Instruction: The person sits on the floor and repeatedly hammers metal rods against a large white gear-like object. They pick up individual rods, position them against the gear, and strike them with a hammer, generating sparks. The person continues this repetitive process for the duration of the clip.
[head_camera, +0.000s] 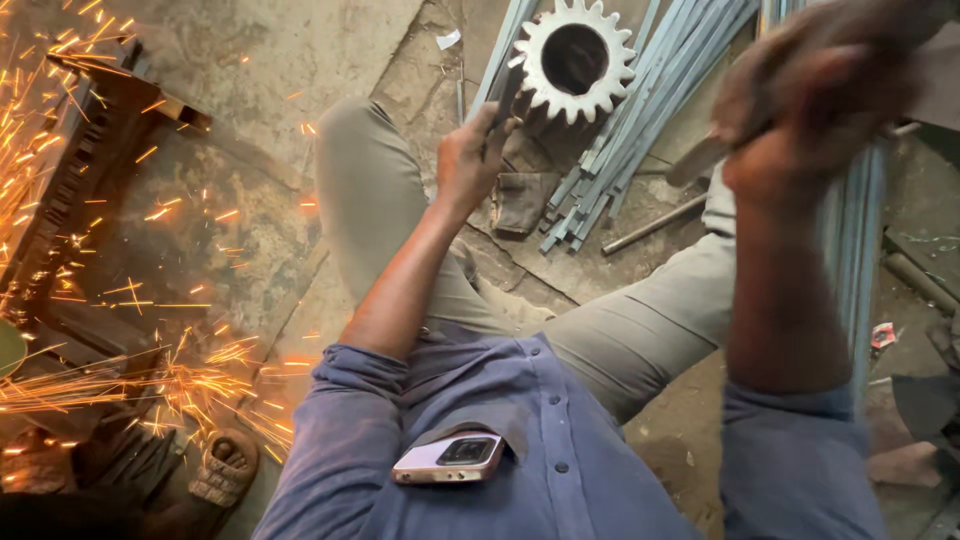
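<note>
Here, a thin dark metal tool (503, 100) is held against a large pale steel toothed gear (573, 60) on the concrete floor (300, 50).

The left hand (468, 160) is closed in a grip on the tool at the gear's 8 o'clock edge. The raised, blurred right hand (800, 110) is clenched on a grey metal handle (700, 160). Blue-grey steel strips (640, 130) lie beneath the gear; orange sparks (150, 380) are seen at 9 o'clock.
</note>
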